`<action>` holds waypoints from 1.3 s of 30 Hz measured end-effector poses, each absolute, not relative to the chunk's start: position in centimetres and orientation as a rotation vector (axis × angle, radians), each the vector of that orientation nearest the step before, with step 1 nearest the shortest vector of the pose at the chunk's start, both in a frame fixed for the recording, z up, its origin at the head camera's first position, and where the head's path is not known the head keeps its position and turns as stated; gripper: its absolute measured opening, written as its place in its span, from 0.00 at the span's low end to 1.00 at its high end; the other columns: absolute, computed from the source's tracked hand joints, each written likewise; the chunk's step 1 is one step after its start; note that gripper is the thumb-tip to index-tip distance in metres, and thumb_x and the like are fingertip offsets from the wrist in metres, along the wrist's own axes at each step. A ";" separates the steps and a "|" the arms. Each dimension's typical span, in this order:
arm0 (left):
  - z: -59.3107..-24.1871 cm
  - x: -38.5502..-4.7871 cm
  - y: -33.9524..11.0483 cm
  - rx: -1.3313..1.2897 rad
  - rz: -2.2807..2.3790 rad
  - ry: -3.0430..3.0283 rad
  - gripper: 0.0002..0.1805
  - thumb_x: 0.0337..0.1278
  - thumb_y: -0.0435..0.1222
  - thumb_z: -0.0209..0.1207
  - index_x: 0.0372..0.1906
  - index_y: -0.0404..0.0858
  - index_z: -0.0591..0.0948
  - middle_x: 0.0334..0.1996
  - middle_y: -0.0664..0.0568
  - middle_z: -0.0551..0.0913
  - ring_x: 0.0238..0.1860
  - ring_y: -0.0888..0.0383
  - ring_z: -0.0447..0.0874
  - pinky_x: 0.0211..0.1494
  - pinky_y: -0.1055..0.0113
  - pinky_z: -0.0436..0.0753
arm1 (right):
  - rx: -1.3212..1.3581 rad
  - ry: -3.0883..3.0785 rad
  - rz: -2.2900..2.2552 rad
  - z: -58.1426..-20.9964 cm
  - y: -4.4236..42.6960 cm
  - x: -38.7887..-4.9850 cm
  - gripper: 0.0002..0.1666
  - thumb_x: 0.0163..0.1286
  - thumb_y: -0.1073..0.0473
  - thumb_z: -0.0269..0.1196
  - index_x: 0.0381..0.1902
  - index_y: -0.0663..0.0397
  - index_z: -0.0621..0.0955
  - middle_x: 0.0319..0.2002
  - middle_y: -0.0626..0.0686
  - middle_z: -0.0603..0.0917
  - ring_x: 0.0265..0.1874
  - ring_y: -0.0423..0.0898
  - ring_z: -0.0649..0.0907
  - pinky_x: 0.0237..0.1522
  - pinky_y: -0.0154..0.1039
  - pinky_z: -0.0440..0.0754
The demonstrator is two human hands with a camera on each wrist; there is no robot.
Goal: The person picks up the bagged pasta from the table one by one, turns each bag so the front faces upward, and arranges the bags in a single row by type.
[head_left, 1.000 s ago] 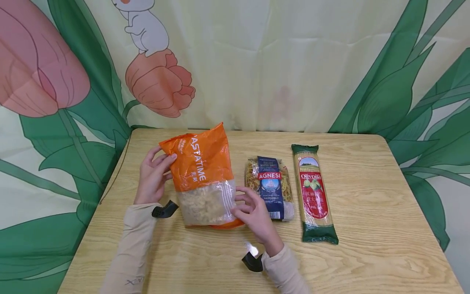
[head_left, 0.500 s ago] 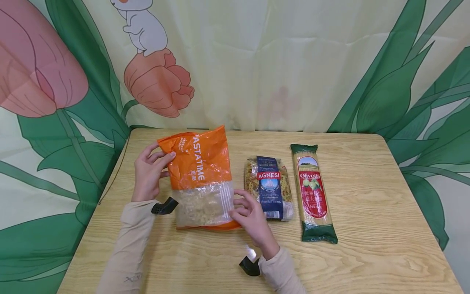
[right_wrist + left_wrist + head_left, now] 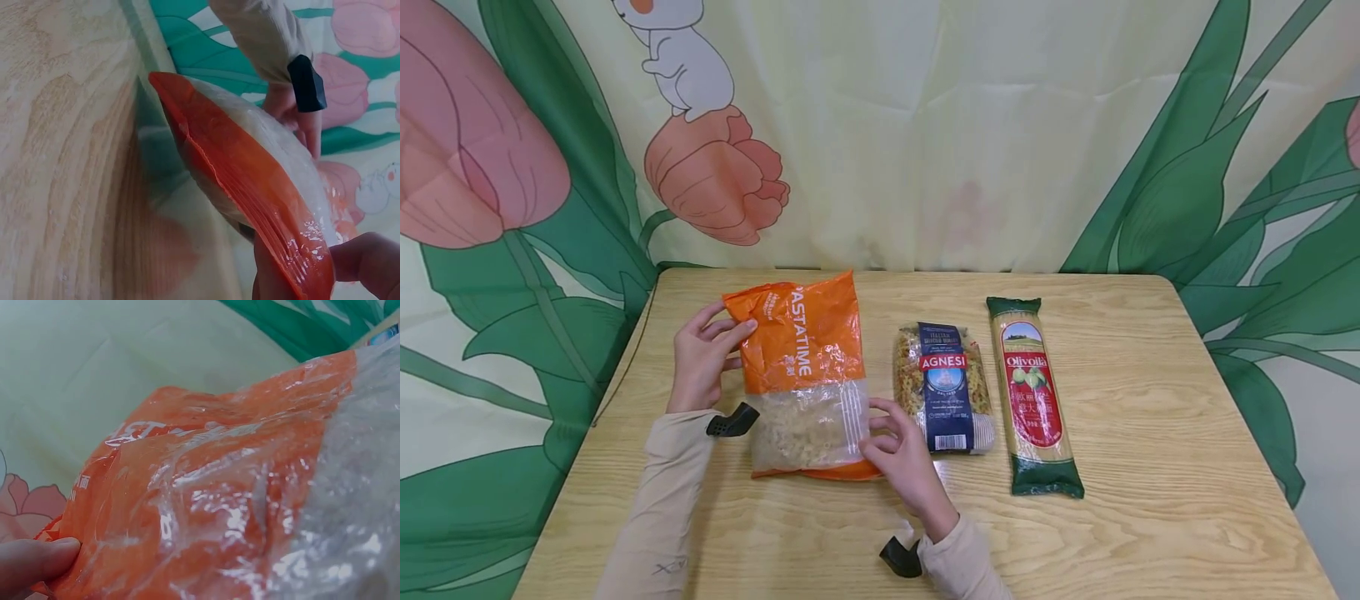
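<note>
In the head view, an orange and clear bag of pasta (image 3: 805, 333) lettered PASTATIME is held between both hands, its printed face toward the camera. My left hand (image 3: 700, 358) pinches the upper left edge, thumb in front. The thumb (image 3: 53, 557) shows on the orange film in the left wrist view. My right hand (image 3: 901, 458) pinches the lower right edge; in the right wrist view, thumb (image 3: 369, 259) and a finger lie on opposite sides of the bag's orange end (image 3: 250, 194). Whether the bag's lower edge touches the table, I cannot tell.
Right of the held bag lies a blue-labelled AGNESI bag of pasta (image 3: 946, 387). Beyond it is a long Olivoilà pack of spaghetti (image 3: 1033, 396) with green ends. Both rest on the wooden table (image 3: 1150, 417), and a flower-printed curtain (image 3: 880, 150) hangs behind.
The orange pasta bag has shifted slightly left and nearer to me, with both hands still pinching it. The head view has drifted a little. The other two packs have stayed in place.
</note>
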State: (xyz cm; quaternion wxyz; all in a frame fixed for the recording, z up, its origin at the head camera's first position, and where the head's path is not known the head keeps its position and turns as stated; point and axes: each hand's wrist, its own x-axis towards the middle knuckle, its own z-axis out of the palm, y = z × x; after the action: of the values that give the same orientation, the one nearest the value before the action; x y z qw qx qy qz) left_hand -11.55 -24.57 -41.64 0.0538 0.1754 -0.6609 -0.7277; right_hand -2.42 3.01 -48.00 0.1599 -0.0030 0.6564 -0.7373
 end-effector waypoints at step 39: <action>-45.3 -13.5 -25.8 0.518 -2.127 -2.581 0.42 0.68 0.48 0.58 0.78 0.37 0.54 0.69 0.34 0.66 0.40 0.67 0.82 0.46 0.70 0.86 | -0.105 2.119 -1.851 -49.1 2.3 -1.5 0.34 0.67 0.67 0.63 0.68 0.67 0.64 0.60 0.70 0.73 0.51 0.59 0.82 0.47 0.41 0.84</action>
State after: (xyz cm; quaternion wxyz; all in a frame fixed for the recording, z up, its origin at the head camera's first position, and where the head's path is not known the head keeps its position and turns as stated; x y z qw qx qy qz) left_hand -13.49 -25.83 -45.29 -0.1209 0.1518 -0.7571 -0.6238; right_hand -1.48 2.33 -49.13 0.1623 -0.0367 0.7427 -0.6486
